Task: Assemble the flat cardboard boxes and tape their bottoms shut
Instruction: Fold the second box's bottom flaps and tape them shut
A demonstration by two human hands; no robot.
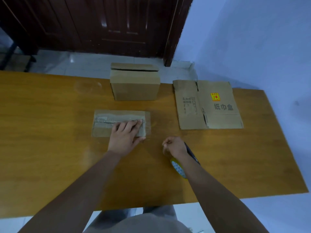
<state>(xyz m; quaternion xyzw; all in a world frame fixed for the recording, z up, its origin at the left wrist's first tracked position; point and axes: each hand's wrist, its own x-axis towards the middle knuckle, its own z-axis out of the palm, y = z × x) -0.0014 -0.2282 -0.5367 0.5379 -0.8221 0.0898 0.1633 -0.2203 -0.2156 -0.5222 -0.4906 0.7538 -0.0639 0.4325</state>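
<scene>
A low cardboard box (104, 122) lies in the middle of the table with a taped seam running along its top face. My left hand (125, 135) rests flat on the right part of that face, its straight fingers on the seam. My right hand (175, 147) is curled into a fist on the table to the right of this box. A slim dark tool (191, 153) sticks out from its outer side along the wrist. A roll of clear tape (178, 168) with a yellow core lies under my right wrist, partly hidden.
An assembled box (134, 86) stands at the table's far edge, its top flaps slightly ajar. A flattened printed box (208, 105) lies at the right. The wooden table (50, 132) ends near a blue wall on the right, and a dark door is behind.
</scene>
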